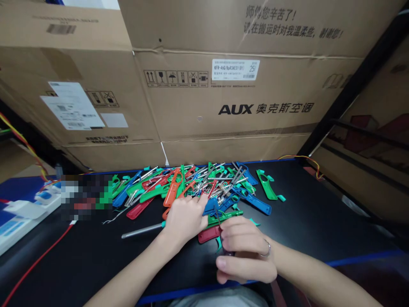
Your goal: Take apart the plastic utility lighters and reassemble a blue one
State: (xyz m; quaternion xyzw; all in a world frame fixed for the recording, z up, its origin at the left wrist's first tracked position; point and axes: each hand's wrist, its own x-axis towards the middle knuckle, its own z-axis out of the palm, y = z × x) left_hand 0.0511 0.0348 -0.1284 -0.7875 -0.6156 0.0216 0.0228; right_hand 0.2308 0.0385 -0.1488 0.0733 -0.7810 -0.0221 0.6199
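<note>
My left hand [185, 217] lies across a long-necked lighter, its fingers bent and its index finger reaching into the pile. The lighter's grey metal tube [143, 230] sticks out to the left of this hand, and a green handle [234, 215] shows to the right. Much of the grip is hidden under the hand. In my closed right hand [247, 249], which wears a ring, is a screwdriver [218, 216] with a thin shaft and a dark handle mostly covered by fingers. Its shaft points up toward a blue casing piece [211, 207]. A red casing [209, 235] lies just below the green handle.
Behind my hands, a pile of lighter parts [172, 187] holds coloured casings, metal tubes and thin wires. A green casing [267, 185] lies apart on the right. Cardboard [191, 123] walls off the black table's back edge. At left are a power strip [28, 217] and a red cable [41, 256].
</note>
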